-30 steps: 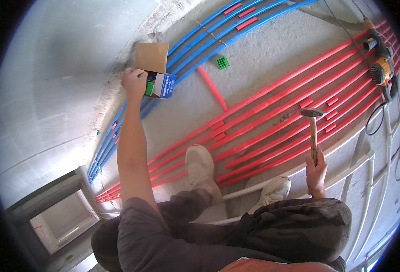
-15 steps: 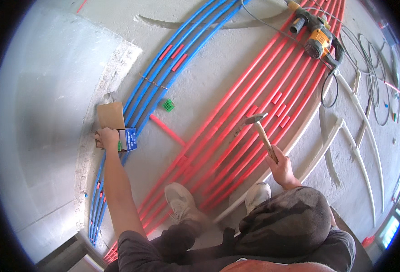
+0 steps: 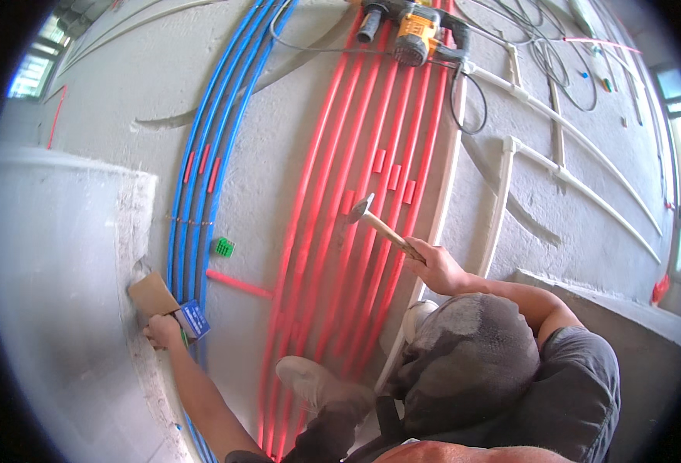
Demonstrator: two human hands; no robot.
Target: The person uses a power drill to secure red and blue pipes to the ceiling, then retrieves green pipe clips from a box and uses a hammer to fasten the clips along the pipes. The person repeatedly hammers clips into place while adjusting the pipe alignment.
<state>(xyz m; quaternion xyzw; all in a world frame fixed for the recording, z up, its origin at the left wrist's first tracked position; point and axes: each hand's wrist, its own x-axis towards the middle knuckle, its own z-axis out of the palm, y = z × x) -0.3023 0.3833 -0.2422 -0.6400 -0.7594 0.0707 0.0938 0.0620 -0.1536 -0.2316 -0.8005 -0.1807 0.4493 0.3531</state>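
Observation:
My left hand (image 3: 163,332) is closed on a small blue-and-white cardboard box (image 3: 195,318) with its brown flap folded up. The box is over the blue pipes, beside the wall's foot. A little green is visible at the box's near side, but its contents are mostly hidden. Held by its wooden handle in my closed right hand (image 3: 437,267), a hammer (image 3: 387,231) slants up and left above the red pipes (image 3: 333,139), its metal head at the far end. A studded green block (image 3: 225,247) lies on the floor just right of the blue pipes (image 3: 221,116).
A yellow-and-black rotary hammer drill (image 3: 416,35) lies across the red pipes at the far end. White pipes (image 3: 564,179) and a loose grey cable (image 3: 545,58) spread over the floor on the right. A grey wall (image 3: 55,270) bounds the left, and a concrete ledge (image 3: 610,305) the right.
The whole view has turned and shifted, so the drill and pipes appear farther left. The hammer leans more to the left in my right hand. My left hand still grips the box.

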